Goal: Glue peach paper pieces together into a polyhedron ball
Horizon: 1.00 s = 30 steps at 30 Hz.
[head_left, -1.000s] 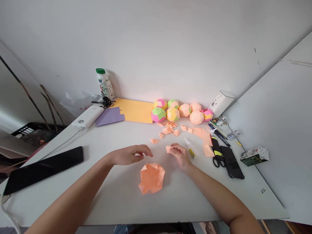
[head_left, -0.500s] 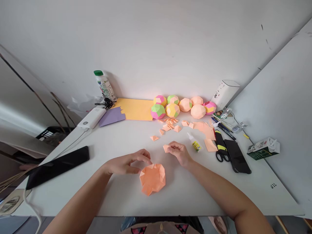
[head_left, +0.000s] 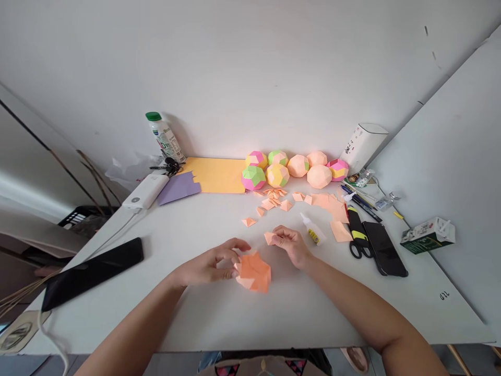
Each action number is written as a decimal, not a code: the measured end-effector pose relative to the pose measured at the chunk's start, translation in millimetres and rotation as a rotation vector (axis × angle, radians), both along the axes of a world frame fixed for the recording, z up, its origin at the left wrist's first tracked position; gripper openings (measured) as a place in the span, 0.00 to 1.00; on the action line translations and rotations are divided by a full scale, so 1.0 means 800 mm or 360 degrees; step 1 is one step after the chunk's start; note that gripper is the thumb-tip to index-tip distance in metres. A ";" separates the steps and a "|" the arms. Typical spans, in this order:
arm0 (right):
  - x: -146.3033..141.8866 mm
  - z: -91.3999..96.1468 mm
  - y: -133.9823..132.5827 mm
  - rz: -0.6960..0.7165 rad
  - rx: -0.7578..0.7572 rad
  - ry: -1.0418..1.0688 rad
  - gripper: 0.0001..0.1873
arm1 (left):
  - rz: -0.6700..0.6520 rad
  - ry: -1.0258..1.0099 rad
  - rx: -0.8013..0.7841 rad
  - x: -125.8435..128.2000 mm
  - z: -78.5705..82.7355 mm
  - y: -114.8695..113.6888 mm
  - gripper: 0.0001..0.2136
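Observation:
My left hand [head_left: 213, 262] grips the left edge of a half-built orange paper shell [head_left: 254, 271] and tilts it up off the white table [head_left: 188, 308]. My right hand [head_left: 290, 244] pinches a small folded orange paper unit [head_left: 270, 238] just above and to the right of the shell. More folded orange units [head_left: 274, 200] lie scattered behind my hands, with one loose unit [head_left: 248, 222] to the left. A small glue bottle [head_left: 311, 228] lies just right of my right hand.
Several finished paper balls [head_left: 277, 175] line the back wall beside yellow paper [head_left: 219, 175] and purple paper [head_left: 178, 187]. Scissors [head_left: 357, 235], a black phone [head_left: 385, 248], pens [head_left: 358, 201] and a small carton [head_left: 427, 236] lie right. A dark tablet [head_left: 92, 271], power bank [head_left: 145, 190] and bottle [head_left: 164, 137] are left.
My left hand came down onto the orange shell, took hold of its edge and tipped it up from lying flat. My right hand kept its folded unit, nearly still.

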State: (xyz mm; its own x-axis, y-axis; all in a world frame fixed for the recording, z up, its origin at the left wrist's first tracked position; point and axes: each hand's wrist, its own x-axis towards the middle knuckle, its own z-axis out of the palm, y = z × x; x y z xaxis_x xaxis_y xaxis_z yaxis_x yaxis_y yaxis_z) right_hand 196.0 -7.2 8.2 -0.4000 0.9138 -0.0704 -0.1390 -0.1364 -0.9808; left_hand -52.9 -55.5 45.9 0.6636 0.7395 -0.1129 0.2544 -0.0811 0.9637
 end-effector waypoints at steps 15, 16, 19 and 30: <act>0.001 -0.007 -0.002 0.0301 -0.0795 0.0515 0.16 | 0.0516 0.0006 -0.0160 0.085 0.015 -0.015 0.14; 0.002 -0.007 -0.002 0.0298 -0.0826 0.0520 0.16 | 0.0492 -0.0029 -0.0199 0.081 0.013 -0.014 0.13; 0.001 -0.008 -0.005 0.0325 -0.0895 0.0533 0.15 | 0.0517 -0.0145 -0.0297 0.069 0.006 -0.011 0.13; -0.003 -0.007 -0.009 0.0455 -0.1008 0.0583 0.14 | 0.0582 -0.0239 -0.0304 0.075 -0.008 -0.015 0.14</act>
State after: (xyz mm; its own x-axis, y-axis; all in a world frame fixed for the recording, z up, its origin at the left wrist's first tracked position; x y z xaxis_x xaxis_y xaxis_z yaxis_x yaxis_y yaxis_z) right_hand 193.3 -14.8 2.5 -0.7119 0.6018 -0.3619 -0.3139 -0.7337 -0.6026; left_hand 6.9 -67.2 39.6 0.3817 0.9039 -0.1929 0.0894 0.1716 0.9811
